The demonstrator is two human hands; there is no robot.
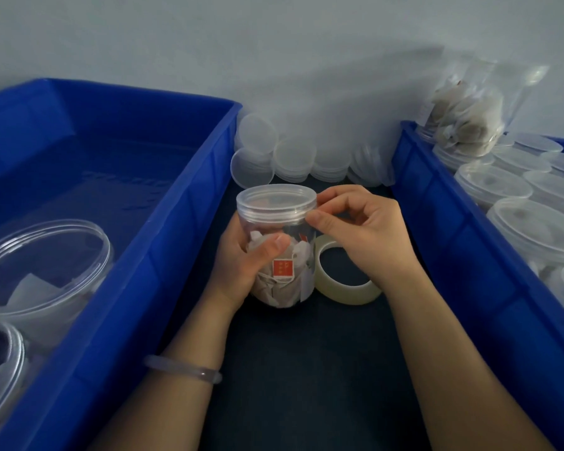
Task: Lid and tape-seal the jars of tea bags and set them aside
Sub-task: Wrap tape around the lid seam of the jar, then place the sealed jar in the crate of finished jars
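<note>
- While the left hand (241, 265) wraps round the jar (280, 255) of tea bags, upright between two bins, the right hand (362, 229) pinches its lid (275, 201) at the rim.
- Tape roll (345, 296) lies just beside the jar.
- Left bin (183, 222) holds open jars (43, 265); right bin (453, 239) holds lidded jars (531, 226).
- Loose lids (293, 157) are stacked on the dark table (306, 369), against the pale wall (274, 43).

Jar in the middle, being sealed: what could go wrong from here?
1. The right hand pinches the lid at its rim; any tape there is too clear to see, so it might wrinkle or miss the seam.
2. The left hand grips the jar from one side only; it may slip while turning.
3. The tape roll stands close beside the jar by the right wrist and could get knocked.
</note>
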